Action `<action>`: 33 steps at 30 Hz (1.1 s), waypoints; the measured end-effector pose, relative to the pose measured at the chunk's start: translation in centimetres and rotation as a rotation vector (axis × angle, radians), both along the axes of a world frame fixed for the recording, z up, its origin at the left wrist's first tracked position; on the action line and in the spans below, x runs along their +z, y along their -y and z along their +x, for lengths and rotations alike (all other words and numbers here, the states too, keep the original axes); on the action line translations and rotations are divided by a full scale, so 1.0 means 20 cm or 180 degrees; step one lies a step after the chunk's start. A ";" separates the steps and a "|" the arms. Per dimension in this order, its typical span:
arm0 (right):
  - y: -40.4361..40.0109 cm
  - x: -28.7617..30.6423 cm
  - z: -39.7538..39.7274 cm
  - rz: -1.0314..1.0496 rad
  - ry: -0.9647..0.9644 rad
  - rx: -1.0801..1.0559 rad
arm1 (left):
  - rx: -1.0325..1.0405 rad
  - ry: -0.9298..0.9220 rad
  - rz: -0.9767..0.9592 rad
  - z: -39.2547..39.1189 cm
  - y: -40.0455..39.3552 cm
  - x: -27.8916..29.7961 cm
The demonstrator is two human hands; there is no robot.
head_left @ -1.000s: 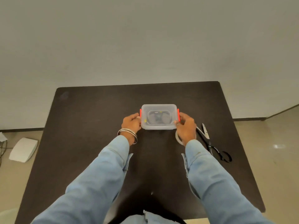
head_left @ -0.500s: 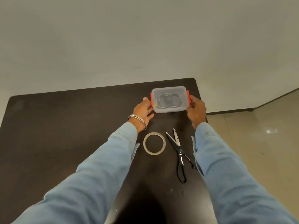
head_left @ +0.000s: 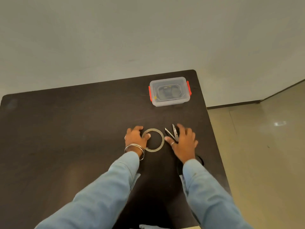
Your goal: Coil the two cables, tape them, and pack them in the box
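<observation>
A clear plastic box [head_left: 170, 103] with red side clips stands closed near the table's far right corner; dark coiled cables show dimly through its lid. Nearer to me lies a tape roll [head_left: 160, 136], flat on the table. My left hand [head_left: 135, 138] rests at the roll's left edge, thumb touching the ring, fingers spread. My right hand [head_left: 184, 142] lies over the scissors [head_left: 173, 133], fingers apart; only the open blades and part of a black handle loop show.
The dark table [head_left: 66, 138] ends close on the right, just past my right hand and the box. Beyond that edge is a tiled floor [head_left: 264, 146]. A plain wall rises behind the table.
Both hands have let go of the box, left it at the far right corner, and drawn back to the tape roll and scissors. The view has shifted too.
</observation>
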State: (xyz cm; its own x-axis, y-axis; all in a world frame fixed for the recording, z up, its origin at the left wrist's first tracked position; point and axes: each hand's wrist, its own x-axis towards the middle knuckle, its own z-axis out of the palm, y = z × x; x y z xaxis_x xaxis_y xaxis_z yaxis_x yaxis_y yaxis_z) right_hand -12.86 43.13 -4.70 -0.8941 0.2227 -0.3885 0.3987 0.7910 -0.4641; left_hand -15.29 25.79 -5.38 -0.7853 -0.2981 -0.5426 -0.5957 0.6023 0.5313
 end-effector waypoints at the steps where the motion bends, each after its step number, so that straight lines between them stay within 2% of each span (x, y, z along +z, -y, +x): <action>1: 0.01 -0.02 0.06 0.0315 0.0060 0.0255 | -0.0033 0.0012 -0.0086 0.04 0.00 -0.01; 3: 0.03 -0.06 0.14 0.0574 -0.0013 0.0358 | 0.0008 -0.0061 -0.0203 0.10 -0.01 0.00; 6: 0.04 -0.07 0.17 0.0527 -0.0167 0.0140 | 0.0171 -0.0123 -0.0196 0.13 -0.03 0.00; 10: 0.03 -0.07 0.16 0.0414 -0.0262 0.0087 | 0.0512 -0.0134 0.0092 0.13 -0.03 0.00; 15: -0.03 -0.05 0.05 0.0132 -0.0356 -0.0452 | 0.0779 -0.0118 0.0529 0.06 -0.08 0.02; 22: -0.11 -0.05 -0.10 0.0356 -0.0132 -0.0322 | 0.1005 -0.0062 0.1109 -0.03 -0.15 0.03; 27: -0.11 -0.04 -0.10 0.0483 -0.0077 -0.0346 | 0.0922 0.0041 0.1376 -0.01 -0.09 0.04; 30: -0.09 0.01 -0.07 0.0591 -0.0056 -0.0427 | 0.0834 0.0095 0.1315 0.01 -0.02 0.07; 33: -0.04 0.07 -0.07 0.0513 -0.0343 -0.0494 | 0.0692 0.0090 0.1210 0.02 0.06 0.11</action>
